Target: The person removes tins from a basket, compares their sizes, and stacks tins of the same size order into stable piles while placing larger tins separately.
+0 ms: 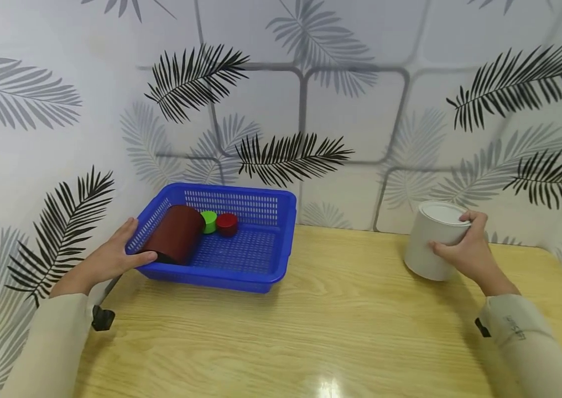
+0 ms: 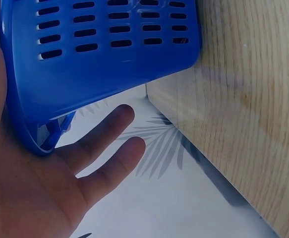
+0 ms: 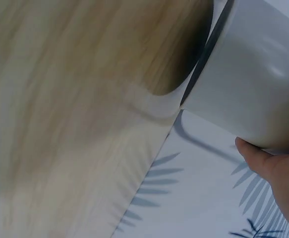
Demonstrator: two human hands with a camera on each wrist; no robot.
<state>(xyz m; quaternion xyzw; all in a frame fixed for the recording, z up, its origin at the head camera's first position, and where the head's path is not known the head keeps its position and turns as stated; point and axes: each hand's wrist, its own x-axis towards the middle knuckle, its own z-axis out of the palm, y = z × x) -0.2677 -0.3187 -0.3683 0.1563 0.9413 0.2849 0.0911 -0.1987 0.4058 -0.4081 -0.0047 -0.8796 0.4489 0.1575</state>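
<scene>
A blue plastic basket (image 1: 241,284) with slotted walls stands at the left on the wooden table. My left hand (image 1: 107,260) grips its left rim, the thumb along the front corner; in the left wrist view two fingers (image 2: 109,168) stretch out beside the basket wall (image 2: 99,74). Inside lie a dark red cylinder (image 1: 176,232) on its side, a small green round piece (image 1: 208,221) and a small red one (image 1: 227,224). At the right, my right hand (image 1: 470,251) holds a white lidded can (image 1: 427,249) from its right side, tilted, its bottom edge close over the table.
The light wooden table (image 1: 341,309) spreads between basket and can, and toward the front. Behind it and along the left rises a wall (image 1: 350,121) with a leaf pattern, near the back of the basket. Dark straps show at both sleeves.
</scene>
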